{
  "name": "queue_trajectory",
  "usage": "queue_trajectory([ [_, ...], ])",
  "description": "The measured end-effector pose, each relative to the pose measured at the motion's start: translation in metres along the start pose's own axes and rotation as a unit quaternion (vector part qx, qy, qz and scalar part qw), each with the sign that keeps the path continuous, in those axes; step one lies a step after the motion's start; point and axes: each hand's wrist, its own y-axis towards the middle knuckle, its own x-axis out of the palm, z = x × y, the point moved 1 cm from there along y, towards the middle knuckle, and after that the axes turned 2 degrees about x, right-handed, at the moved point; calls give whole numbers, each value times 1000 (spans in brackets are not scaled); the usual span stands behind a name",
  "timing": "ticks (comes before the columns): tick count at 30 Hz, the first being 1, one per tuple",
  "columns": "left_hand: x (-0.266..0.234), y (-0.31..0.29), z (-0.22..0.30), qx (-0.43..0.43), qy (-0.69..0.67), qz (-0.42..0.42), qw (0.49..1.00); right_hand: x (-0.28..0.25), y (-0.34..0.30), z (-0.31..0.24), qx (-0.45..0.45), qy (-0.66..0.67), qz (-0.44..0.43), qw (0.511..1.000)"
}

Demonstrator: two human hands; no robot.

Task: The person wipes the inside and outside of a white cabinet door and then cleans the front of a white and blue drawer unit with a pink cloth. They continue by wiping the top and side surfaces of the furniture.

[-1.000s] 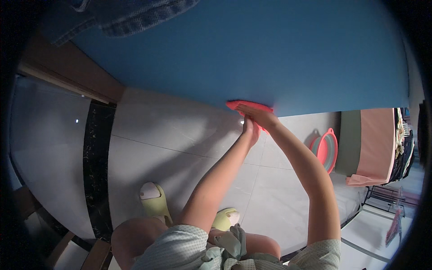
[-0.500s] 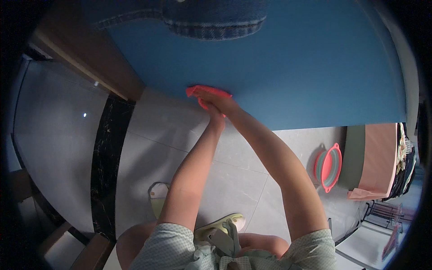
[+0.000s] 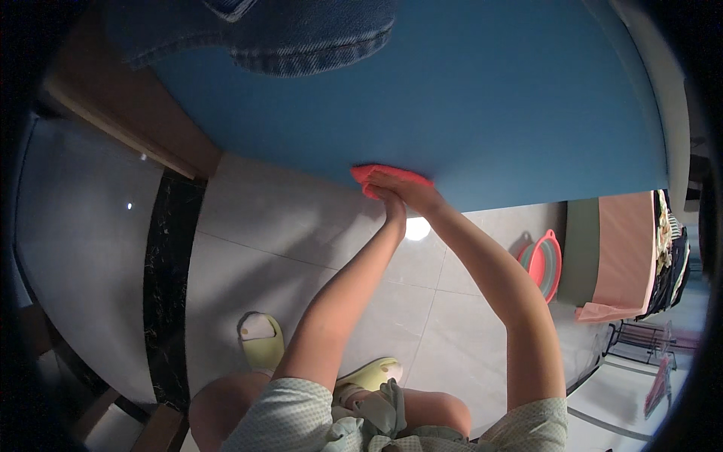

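A coral-red cloth (image 3: 363,173) is pressed against the low part of a flat blue panel (image 3: 482,120), near its bottom edge. My right hand (image 3: 414,190) lies over the cloth, its fingers stretched leftward along it. Just below and touching it, my left hand (image 3: 393,208) is bent at the wrist against the same cloth; its fingers are partly hidden. Both forearms reach forward from the lower edge, close together at the hands.
Denim clothing (image 3: 309,45) hangs before the panel at the top. On the grey tiled floor (image 3: 256,203) stands a coral-rimmed collapsible basin (image 3: 552,264) at right, beside a pink-and-grey box (image 3: 625,248). A brown door frame (image 3: 177,139) and black floor strip (image 3: 169,279) are left.
Both hands have slid the cloth to the right along the blue panel. The view has shifted a little, and a bright light reflection now shows on the floor beside my hands.
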Motion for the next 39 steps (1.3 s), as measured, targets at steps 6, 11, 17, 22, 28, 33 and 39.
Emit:
queue_trajectory([
  [6, -43, 3, 64, 28, 71, 11, 997, 64, 16, -11, 14, 11, -130, 991],
  [11, -46, -14, 129, 84, 86, -29, 992, 55, 103, 32, -87, -52, -128, 987],
  [17, -47, -18, 170, 261, 93, -6, 961, 110, 53, -55, -276, -423, -133, 853],
  [22, 9, -52, 222, 507, 350, 74, 784, 119, -54, -130, -512, -808, 226, 184],
  [28, 59, -98, 257, 666, 580, 24, 468, 95, -88, -156, -528, -756, 313, 229],
  [33, 6, -66, 224, 665, 692, 82, 269, 71, -51, -92, -501, -780, 295, 233],
  [39, -46, -34, 176, 593, 750, 2, 293, 31, -32, -23, -437, -809, 231, 318],
])
